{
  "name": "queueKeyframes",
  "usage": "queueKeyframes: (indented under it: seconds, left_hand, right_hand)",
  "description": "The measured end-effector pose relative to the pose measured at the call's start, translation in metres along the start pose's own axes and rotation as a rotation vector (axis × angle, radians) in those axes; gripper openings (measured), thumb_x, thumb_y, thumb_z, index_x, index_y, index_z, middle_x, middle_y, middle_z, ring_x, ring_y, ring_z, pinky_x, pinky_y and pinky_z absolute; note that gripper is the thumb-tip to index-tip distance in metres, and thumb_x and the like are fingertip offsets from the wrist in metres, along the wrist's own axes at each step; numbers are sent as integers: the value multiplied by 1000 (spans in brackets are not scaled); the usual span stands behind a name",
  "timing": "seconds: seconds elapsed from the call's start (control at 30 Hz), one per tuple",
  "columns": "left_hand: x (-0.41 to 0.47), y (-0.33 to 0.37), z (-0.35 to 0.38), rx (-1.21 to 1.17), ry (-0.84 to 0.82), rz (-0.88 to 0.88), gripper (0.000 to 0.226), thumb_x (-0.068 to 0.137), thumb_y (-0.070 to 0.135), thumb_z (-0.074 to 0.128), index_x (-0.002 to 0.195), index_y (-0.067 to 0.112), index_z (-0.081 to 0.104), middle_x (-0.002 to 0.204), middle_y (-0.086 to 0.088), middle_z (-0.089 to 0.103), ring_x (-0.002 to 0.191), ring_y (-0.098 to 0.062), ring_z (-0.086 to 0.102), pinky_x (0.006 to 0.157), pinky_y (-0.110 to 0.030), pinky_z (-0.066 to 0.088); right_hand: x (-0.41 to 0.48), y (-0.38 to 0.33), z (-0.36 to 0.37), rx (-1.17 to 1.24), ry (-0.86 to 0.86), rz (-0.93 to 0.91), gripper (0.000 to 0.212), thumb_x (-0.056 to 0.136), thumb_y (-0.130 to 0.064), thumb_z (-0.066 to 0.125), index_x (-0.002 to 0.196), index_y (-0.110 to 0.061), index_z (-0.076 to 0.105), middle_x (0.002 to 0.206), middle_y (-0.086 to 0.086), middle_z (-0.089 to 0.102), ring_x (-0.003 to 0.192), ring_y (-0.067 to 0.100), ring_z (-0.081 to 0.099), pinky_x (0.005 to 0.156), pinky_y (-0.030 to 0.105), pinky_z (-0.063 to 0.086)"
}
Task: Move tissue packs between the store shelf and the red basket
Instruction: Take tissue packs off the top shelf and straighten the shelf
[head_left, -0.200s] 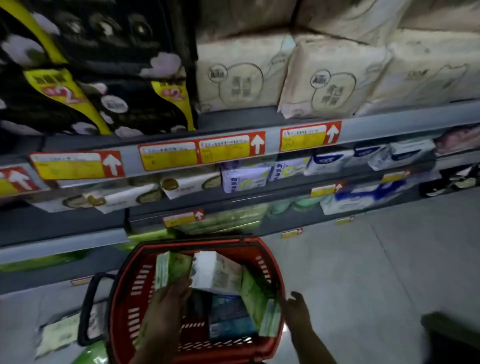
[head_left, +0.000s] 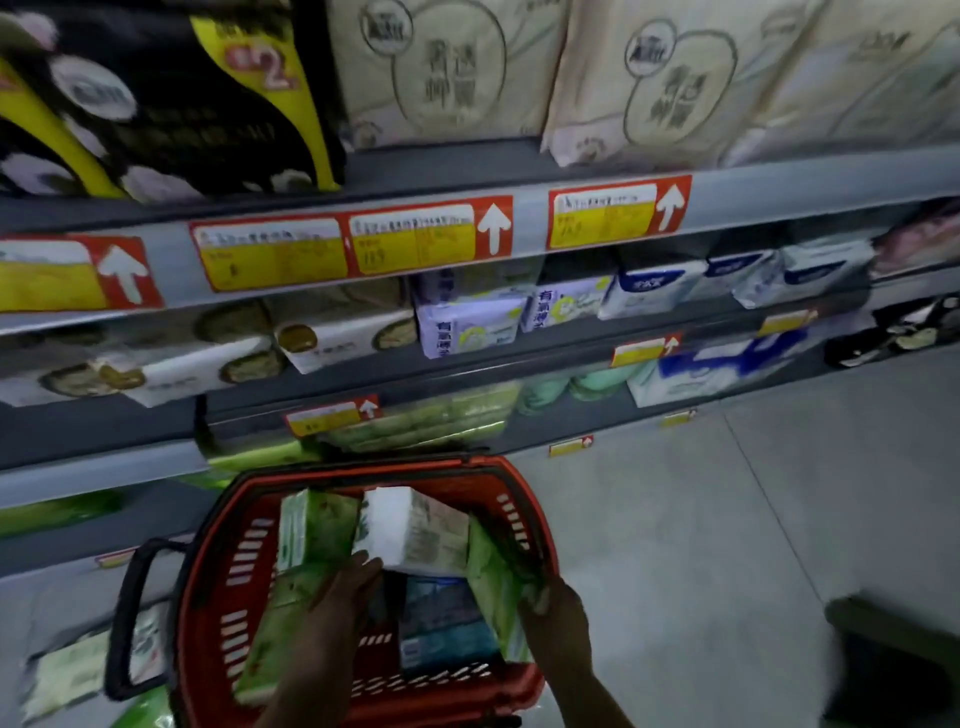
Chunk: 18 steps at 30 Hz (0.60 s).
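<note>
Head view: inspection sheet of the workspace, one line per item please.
Surface: grey tiled floor; red plastic basket stands on it before the grey metal store shelf.
Job's things: green tissue packs and a white tissue pack upright in the basket, a blue pack lying lower.
Clutter: pale pack on the floor left of the basket.
Hands: left hand inside the basket, fingers at the white pack's lower edge; right hand at the basket's right rim against a green pack; grip unclear.
Cables: nothing seen.
Surroundings: shelves of beige, black, white and blue packs, red-yellow price tags.
</note>
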<state>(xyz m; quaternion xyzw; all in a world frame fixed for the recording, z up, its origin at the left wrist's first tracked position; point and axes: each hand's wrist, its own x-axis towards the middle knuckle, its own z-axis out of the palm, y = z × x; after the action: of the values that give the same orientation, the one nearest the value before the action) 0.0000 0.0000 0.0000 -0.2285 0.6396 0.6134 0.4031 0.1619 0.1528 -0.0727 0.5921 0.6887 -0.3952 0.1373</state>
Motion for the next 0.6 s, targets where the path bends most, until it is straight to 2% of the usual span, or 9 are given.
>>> queueKeyframes:
  seconds: [0.03, 0.13, 0.2, 0.3, 0.37, 0.43, 0.47, 0.6]
  left_hand:
    - [2, -5, -1, 18, -33, 14, 15, 95, 17, 52, 102, 6, 59, 115, -18, 59, 112, -30, 54, 104, -47, 39]
    - [3, -12, 5, 5, 35, -27, 14, 96, 9, 50, 97, 11, 64, 128, -21, 57, 120, -36, 54, 103, -47, 40]
    - [7, -21, 4, 14, 10, 4, 14, 94, 6, 53, 99, 4, 65, 123, -25, 60, 115, -40, 57, 99, -50, 43]
    - [9, -30, 2, -8, -23, -3, 22, 96, 12, 51, 113, 4, 61, 112, -15, 65, 106, -33, 60, 99, -44, 43]
    - [5, -32, 3, -17, -28, -3, 19, 99, 14, 45, 109, 10, 61, 106, -6, 65, 99, -25, 59, 94, -38, 39]
    - [4, -35, 4, 12, -50, -36, 18, 98, 17, 46, 100, 14, 64, 103, -8, 66, 93, -20, 60, 91, -37, 38]
    - [2, -34, 5, 17, -60, -49, 18, 99, 17, 46, 100, 15, 64, 106, -10, 66, 95, -21, 60, 91, -37, 38]
    - [0, -35, 4, -50, -42, -83, 31, 99, 14, 42, 126, 5, 55, 119, -13, 60, 113, -26, 54, 93, -35, 35]
  right_hand:
    - [0, 3, 5, -49, -2, -30, 55, 87, -31, 58, 137, -12, 43, 128, 12, 56, 112, 29, 57, 93, 31, 48]
    - [1, 13, 18, -158, 7, -87, 69, 87, -34, 54, 148, -21, 26, 139, 9, 45, 118, 30, 51, 96, 37, 47]
    - [0, 12, 23, -142, 20, -87, 73, 85, -35, 57, 148, -21, 22, 141, 8, 41, 120, 29, 48, 96, 38, 47]
    - [-3, 9, 27, -171, 54, -82, 70, 88, -39, 56, 147, -22, 21, 141, 7, 40, 123, 26, 45, 95, 37, 48]
    - [-4, 7, 30, -195, 79, -85, 63, 90, -37, 55, 144, -24, 25, 137, 7, 42, 122, 24, 46, 95, 35, 50]
    - [-4, 4, 33, -194, 78, -84, 55, 91, -33, 54, 140, -24, 31, 133, 8, 44, 119, 22, 48, 94, 33, 51]
    - [-4, 3, 35, -175, 82, -83, 52, 92, -31, 53, 139, -24, 33, 132, 8, 45, 118, 22, 49, 93, 34, 51]
    - [-6, 3, 40, -72, 128, -93, 47, 91, -22, 53, 136, -22, 40, 130, 11, 46, 116, 25, 49, 94, 37, 51]
